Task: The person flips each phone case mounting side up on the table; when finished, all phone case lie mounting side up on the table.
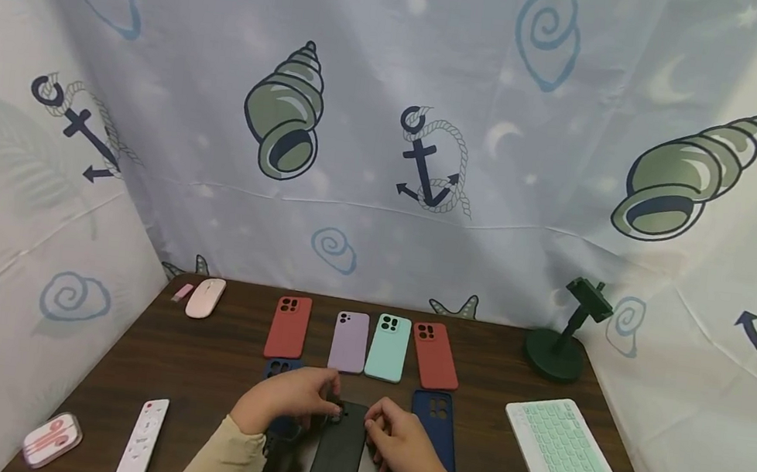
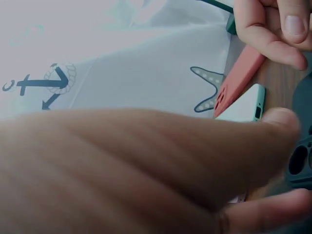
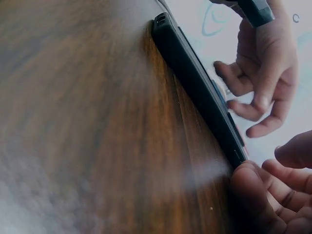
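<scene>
A black phone case lies camera end away from me on the table; I cannot tell whether a phone is inside. My left hand hovers over its camera corner, fingers loosely bent; in the right wrist view they appear apart from the case. At the right long edge is my right hand, its fingertips at or touching the side, without a visible grip. Camera holes of the case show in the left wrist view. One navy case sits partly under my left hand, another navy case beside my right.
Behind stand a row of flat cases: red, lilac, mint and red. A white remote, earbud case and mouse lie left. At right are a keyboard and green stand.
</scene>
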The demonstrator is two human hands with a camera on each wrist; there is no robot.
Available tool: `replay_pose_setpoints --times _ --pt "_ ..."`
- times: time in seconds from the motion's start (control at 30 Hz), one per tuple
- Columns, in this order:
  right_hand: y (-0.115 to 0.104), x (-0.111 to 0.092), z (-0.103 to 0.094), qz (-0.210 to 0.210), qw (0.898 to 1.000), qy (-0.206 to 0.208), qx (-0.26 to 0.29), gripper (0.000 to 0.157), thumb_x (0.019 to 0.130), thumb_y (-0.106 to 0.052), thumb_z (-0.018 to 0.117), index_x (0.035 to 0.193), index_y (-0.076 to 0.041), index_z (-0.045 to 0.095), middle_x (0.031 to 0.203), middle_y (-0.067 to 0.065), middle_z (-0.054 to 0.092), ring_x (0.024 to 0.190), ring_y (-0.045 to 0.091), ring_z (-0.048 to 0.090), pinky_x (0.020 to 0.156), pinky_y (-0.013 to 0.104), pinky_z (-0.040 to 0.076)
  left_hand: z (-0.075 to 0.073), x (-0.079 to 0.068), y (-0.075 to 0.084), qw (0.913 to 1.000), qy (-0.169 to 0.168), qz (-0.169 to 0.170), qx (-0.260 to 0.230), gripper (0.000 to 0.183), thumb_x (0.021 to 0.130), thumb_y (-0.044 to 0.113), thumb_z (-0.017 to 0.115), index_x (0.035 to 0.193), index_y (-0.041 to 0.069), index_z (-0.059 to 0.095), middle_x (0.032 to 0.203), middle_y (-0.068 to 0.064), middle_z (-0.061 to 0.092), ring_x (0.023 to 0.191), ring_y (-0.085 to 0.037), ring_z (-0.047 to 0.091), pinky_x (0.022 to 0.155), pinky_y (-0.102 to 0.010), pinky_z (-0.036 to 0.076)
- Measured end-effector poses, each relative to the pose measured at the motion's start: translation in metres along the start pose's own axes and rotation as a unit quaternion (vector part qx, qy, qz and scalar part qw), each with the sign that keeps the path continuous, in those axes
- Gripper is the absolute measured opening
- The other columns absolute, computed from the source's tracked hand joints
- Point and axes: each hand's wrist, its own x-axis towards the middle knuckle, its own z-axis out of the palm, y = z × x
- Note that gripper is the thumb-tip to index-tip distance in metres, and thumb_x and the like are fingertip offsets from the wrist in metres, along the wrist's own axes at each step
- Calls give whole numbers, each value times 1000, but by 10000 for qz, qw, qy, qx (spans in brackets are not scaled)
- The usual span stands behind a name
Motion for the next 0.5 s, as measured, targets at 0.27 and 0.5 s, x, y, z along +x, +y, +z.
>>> replay_pose_setpoints --times 0.27,0.5 --pt "-3 0 1 344 9992 193 13 27 101 -27 62 125 -15 63 84 8 69 52 23 65 43 40 53 3 2 5 9997 -108 -184 71 33 92 25 75 118 10 59 77 -9 65 52 -23 66 51 -42 51" --pt "-5 2 -1 567 9981 187 125 41 101 -25 62 139 -12 59 87 8 70 56 23 66 46 41 55 6 3 5 9992 -140 -363 81 39 93 32 75 121 10 61 81 -9 68 56 -23 68 53 -40 53"
